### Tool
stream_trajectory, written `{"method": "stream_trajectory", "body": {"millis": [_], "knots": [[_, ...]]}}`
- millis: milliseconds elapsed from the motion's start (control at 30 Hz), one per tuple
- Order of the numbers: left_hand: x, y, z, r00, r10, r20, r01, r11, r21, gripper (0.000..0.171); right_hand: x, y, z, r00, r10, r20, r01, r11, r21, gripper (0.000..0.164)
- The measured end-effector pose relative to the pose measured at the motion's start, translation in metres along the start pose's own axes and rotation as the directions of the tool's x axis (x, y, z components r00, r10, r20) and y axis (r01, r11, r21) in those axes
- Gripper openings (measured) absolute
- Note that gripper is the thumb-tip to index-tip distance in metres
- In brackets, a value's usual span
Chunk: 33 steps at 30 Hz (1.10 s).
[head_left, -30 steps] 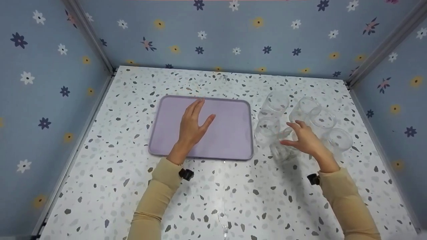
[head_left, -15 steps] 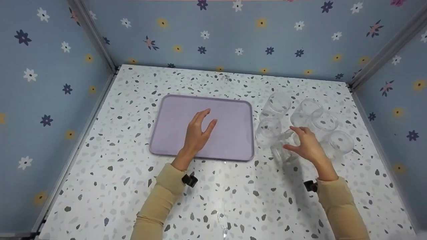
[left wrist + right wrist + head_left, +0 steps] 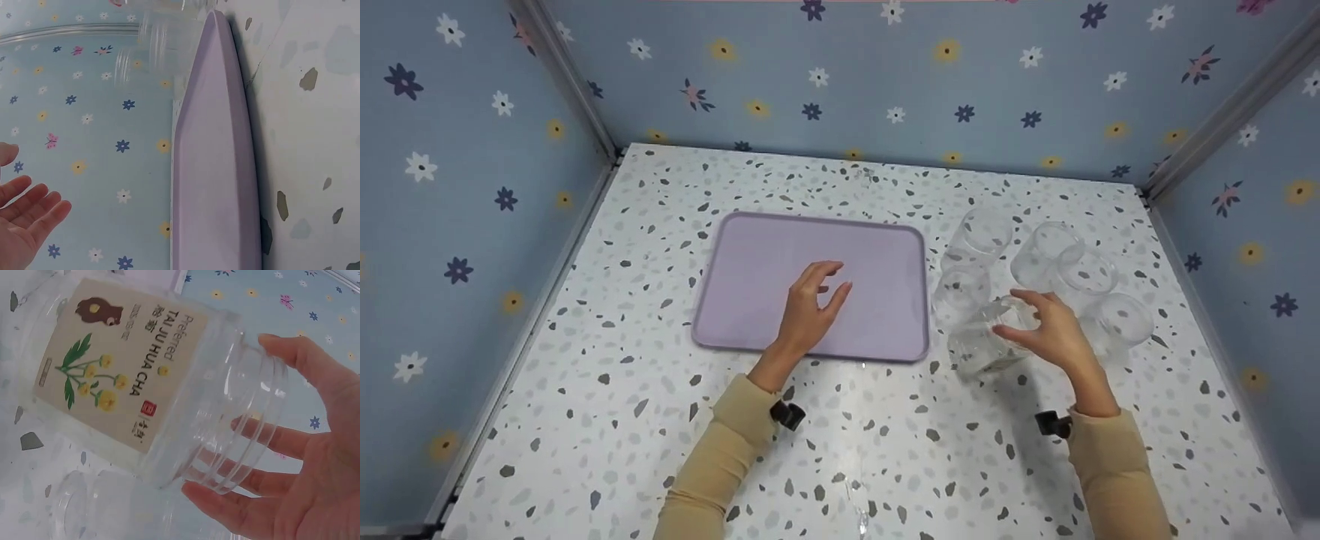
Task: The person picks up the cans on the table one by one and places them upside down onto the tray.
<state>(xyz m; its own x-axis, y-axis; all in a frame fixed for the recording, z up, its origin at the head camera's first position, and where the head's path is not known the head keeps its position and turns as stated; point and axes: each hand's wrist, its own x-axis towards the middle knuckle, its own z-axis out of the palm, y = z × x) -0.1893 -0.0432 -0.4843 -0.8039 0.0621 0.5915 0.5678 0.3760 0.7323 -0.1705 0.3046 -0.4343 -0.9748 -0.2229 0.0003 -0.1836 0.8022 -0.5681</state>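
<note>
My right hand (image 3: 1054,334) grips a clear plastic jar (image 3: 984,349) round its neck, thumb on one side and fingers on the other. A beige label (image 3: 115,363) with yellow flowers, a brown bear and the words "TAI JU HUA CHA" shows on the jar in the right wrist view. The jar's threaded mouth has no lid. Over the lilac tray (image 3: 877,300), my left hand (image 3: 808,311) hangs with loosely bent fingers and holds nothing. In the left wrist view, part of that hand (image 3: 25,225) shows at the lower left, apart from the tray.
Several more clear jars stand to the tray's right, among them a near-left jar (image 3: 962,292), a back jar (image 3: 986,232) and a right-hand jar (image 3: 1123,322). The speckled white table (image 3: 900,465) is enclosed by flowered blue walls (image 3: 885,82).
My right hand has closed in on the jar's neck, and the jar has shifted left and toward me. My left hand has moved slightly right and nearer over the tray, its fingers more bent.
</note>
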Motion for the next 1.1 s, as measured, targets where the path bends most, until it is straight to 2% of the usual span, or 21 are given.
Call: {"method": "stream_trajectory", "body": {"millis": [233,433,667,833,967,1100], "knots": [[-0.005,-0.001,0.003,0.999,0.008,0.041,-0.008,1.000,0.000,0.032,0.000,-0.008,0.002,0.999,0.040,0.024,-0.041,0.998,0.044,0.069],[-0.012,-0.002,0.005,0.998,0.001,0.058,0.000,1.000,-0.019,0.036,-0.001,-0.019,0.008,0.999,0.031,-0.007,-0.031,0.996,0.088,0.066],[-0.019,-0.002,0.009,0.991,0.001,0.135,0.008,0.998,-0.060,0.046,0.000,-0.027,0.019,0.999,0.037,-0.014,-0.033,0.979,0.201,0.062],[-0.022,0.000,0.012,0.980,0.009,0.201,0.009,0.996,-0.090,0.053,0.002,-0.031,0.031,0.997,0.066,-0.027,-0.056,0.962,0.268,0.060],[-0.025,0.001,0.015,0.965,-0.001,0.263,0.032,0.993,-0.112,0.061,0.005,-0.032,0.040,0.996,0.069,-0.047,-0.049,0.939,0.339,0.058],[-0.027,0.001,0.018,0.944,-0.032,0.329,0.066,0.994,-0.091,0.070,0.007,-0.038,0.046,0.995,0.074,-0.071,-0.036,0.898,0.438,0.055]]}}
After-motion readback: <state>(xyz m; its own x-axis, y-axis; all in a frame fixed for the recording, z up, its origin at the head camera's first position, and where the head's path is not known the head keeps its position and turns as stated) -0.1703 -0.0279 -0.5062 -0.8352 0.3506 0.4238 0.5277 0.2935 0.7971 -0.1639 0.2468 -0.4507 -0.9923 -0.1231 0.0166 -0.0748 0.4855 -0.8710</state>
